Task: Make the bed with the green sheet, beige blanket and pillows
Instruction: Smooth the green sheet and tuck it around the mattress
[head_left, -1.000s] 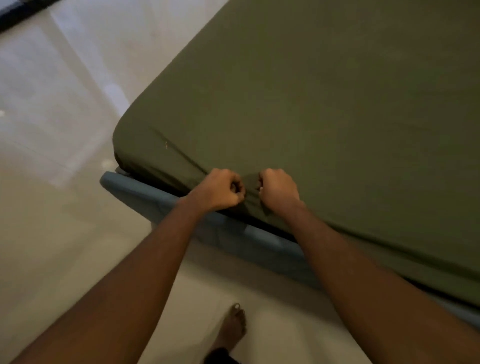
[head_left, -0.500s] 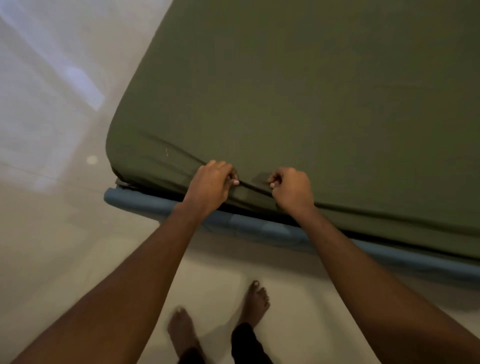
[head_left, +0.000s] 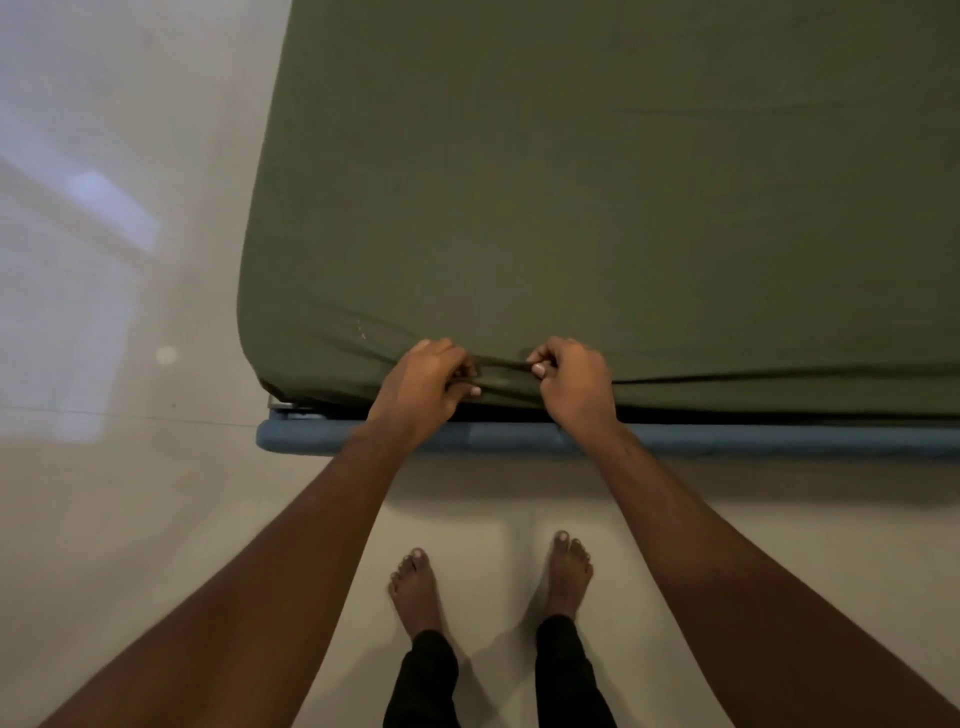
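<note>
Head view: left hand (head_left: 423, 382) and right hand (head_left: 574, 382) pinch a ridge of the smooth green sheet (head_left: 597, 197).

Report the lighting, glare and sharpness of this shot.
Head view: dim, warm light; head view, left: pale bluish glare washes the glossy cream floor; head view, centre: the left hand and right hand pinching the olive-green fabric sheet look sharp, no motion blur; soft shadows trail the bare feet.

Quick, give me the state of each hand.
Left hand: pinching the green sheet at the bed's near edge.
Right hand: pinching the same fold.
</note>
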